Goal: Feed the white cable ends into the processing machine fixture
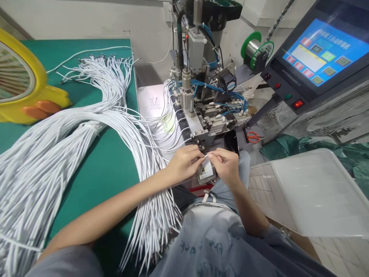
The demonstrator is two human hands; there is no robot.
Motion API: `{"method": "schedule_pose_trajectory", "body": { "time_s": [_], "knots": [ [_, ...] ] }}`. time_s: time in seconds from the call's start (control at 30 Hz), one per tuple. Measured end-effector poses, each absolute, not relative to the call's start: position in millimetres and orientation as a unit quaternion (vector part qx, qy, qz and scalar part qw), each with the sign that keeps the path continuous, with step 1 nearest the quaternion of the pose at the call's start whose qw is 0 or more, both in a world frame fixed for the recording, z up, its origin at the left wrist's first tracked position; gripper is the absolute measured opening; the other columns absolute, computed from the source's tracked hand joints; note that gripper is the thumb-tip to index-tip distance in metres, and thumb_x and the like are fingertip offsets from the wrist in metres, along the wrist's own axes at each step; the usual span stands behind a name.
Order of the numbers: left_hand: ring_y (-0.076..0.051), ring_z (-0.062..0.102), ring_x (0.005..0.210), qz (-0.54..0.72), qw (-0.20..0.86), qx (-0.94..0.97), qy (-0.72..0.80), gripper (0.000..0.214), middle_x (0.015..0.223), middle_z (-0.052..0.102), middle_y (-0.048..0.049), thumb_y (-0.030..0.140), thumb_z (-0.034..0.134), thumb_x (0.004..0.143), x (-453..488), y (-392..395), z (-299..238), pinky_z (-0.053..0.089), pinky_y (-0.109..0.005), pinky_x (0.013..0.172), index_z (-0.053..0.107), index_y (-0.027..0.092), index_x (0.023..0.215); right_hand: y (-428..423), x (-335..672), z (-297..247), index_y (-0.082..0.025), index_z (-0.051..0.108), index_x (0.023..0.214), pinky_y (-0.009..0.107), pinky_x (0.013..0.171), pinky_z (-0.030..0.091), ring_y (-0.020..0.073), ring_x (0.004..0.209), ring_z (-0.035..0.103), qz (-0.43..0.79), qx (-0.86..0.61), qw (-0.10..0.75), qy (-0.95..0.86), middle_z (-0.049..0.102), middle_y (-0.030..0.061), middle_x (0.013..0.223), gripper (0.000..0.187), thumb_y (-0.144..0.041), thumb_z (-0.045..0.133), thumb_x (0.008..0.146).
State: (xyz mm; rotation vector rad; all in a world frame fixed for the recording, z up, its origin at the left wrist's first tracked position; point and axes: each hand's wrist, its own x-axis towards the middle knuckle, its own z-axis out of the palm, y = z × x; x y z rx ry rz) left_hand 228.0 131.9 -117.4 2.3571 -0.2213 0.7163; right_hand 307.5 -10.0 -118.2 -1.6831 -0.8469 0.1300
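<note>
My left hand [186, 163] and my right hand [226, 165] meet at the front edge of a soldering machine [191, 96]. Between their fingertips runs a short piece of white cable [206, 154], pinched from both sides; its very end is hidden by my fingers. Just beyond, a row of white cables [155, 144] curves from the table into the machine's black feed track [180, 115]. A large bundle of the same cables [138, 154] hangs over the table edge beside my left forearm.
Left, a green table [115, 161] carries more cable bundles [46, 154] and a yellow fan [43, 96]. At right stand a touchscreen panel [323, 54], a solder wire spool [255, 50], red-handled scissors [253, 137] and a whitish plastic bin [317, 188].
</note>
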Motion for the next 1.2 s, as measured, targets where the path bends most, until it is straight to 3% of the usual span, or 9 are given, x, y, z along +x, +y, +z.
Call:
{"method": "schedule_pose_trajectory", "body": {
  "time_s": [0.2,0.3,0.4,0.47,0.53,0.77,0.97,1.07,1.2],
  "knots": [
    [-0.006,0.053,0.063,0.203,0.439,0.867,-0.120,0.011,0.070,0.059,-0.0010,0.015,0.054,0.086,231,140,-113,0.041,-0.016,0.058,0.064,0.012,0.082,-11,310,-126,-0.014,0.069,0.072,0.024,0.048,0.029,0.0097,0.052,0.036,0.120,-0.693,0.635,-0.320,0.038,-0.0013,0.054,0.020,-0.029,0.058,0.079],
    [-0.009,0.050,0.062,0.221,0.295,0.911,-0.187,0.019,0.069,0.057,-0.0020,0.014,0.046,0.088,232,147,-108,0.037,-0.021,0.056,0.063,0.012,0.081,-13,321,-125,-0.013,0.069,0.071,0.024,0.049,0.031,0.0096,0.052,0.037,0.206,-0.674,0.620,-0.346,0.041,-0.0005,0.055,0.020,-0.030,0.060,0.076],
    [-0.011,0.047,0.064,0.268,0.078,0.930,-0.240,0.024,0.067,0.057,-0.0023,0.009,0.040,0.087,233,153,-105,0.031,-0.025,0.055,0.062,0.012,0.078,-14,330,-123,-0.011,0.067,0.068,0.022,0.045,0.026,0.0073,0.048,0.029,0.234,-0.701,0.560,-0.375,0.033,-0.0030,0.051,0.019,-0.027,0.059,0.074],
    [-0.012,0.048,0.065,0.284,0.010,0.928,-0.242,0.024,0.067,0.058,-0.0019,0.007,0.041,0.086,233,154,-107,0.030,-0.027,0.056,0.062,0.013,0.076,-12,332,-121,-0.011,0.065,0.065,0.022,0.044,0.023,0.0066,0.047,0.026,0.216,-0.726,0.527,-0.386,0.027,-0.0041,0.049,0.019,-0.025,0.056,0.074],
    [-0.012,0.048,0.064,0.282,0.035,0.936,-0.209,0.022,0.066,0.058,-0.0011,0.008,0.044,0.084,233,152,-111,0.030,-0.027,0.057,0.063,0.014,0.075,-10,330,-121,-0.011,0.063,0.062,0.022,0.046,0.025,0.0069,0.048,0.027,0.181,-0.737,0.519,-0.394,0.026,-0.0040,0.049,0.020,-0.023,0.055,0.076],
    [-0.008,0.055,0.065,0.193,0.357,0.910,-0.079,0.017,0.072,0.061,-0.0015,0.022,0.052,0.087,232,142,-124,0.040,-0.019,0.060,0.065,0.013,0.081,0,317,-134,-0.014,0.063,0.061,0.024,0.050,0.035,0.0096,0.048,0.035,0.088,-0.719,0.608,-0.326,0.033,-0.0031,0.047,0.023,-0.029,0.056,0.076],
    [-0.010,0.053,0.064,0.085,0.172,0.978,-0.078,0.027,0.085,0.057,-0.0059,0.010,0.039,0.088,236,153,-131,0.041,-0.021,0.056,0.061,0.010,0.104,3,336,-167,-0.013,0.068,0.077,0.029,0.064,0.046,0.0170,0.069,0.058,0.167,-0.711,0.642,-0.232,0.063,0.0065,0.072,0.022,-0.032,0.057,0.075],
    [-0.010,0.050,0.060,0.058,0.113,0.990,-0.053,0.026,0.084,0.054,-0.0048,0.011,0.038,0.089,239,154,-134,0.040,-0.021,0.054,0.060,0.010,0.104,6,350,-177,-0.012,0.066,0.080,0.030,0.067,0.048,0.0177,0.072,0.060,0.204,-0.703,0.643,-0.224,0.065,0.0078,0.077,0.023,-0.032,0.057,0.071],
    [-0.010,0.048,0.059,0.050,0.072,0.995,-0.049,0.025,0.083,0.052,-0.0044,0.014,0.038,0.091,240,153,-136,0.041,-0.021,0.055,0.059,0.010,0.105,13,359,-180,-0.013,0.063,0.074,0.025,0.055,0.043,0.0137,0.060,0.055,0.266,-0.696,0.622,-0.240,0.061,0.0041,0.066,0.023,-0.035,0.057,0.070]
  ]
}}
